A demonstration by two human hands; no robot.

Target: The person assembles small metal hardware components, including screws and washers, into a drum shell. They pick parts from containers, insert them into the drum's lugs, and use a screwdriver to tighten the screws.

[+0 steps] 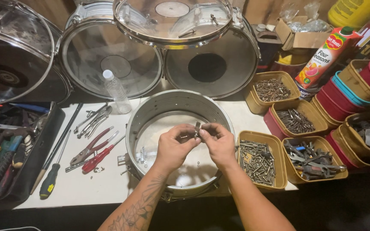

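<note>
My left hand (173, 148) and my right hand (220, 143) meet over the open top of a bare metal drum shell (150, 112) on the white table (99, 182). Together their fingertips pinch a small metal fitting (197, 128), held upright between them. A small bolt head shows at my right thumb. Inside the shell, small metal lugs (142, 155) sit on its left wall, and the bottom shows the table.
Pliers with red handles (94, 150), wrenches (93, 119) and screwdrivers (51, 177) lie left of the shell, beside a tool tray (5, 154). A plastic bottle (116, 90) stands behind. Tubs of screws (258, 162) and hardware (295, 120) line the right. Drums (108, 55) lean at the back.
</note>
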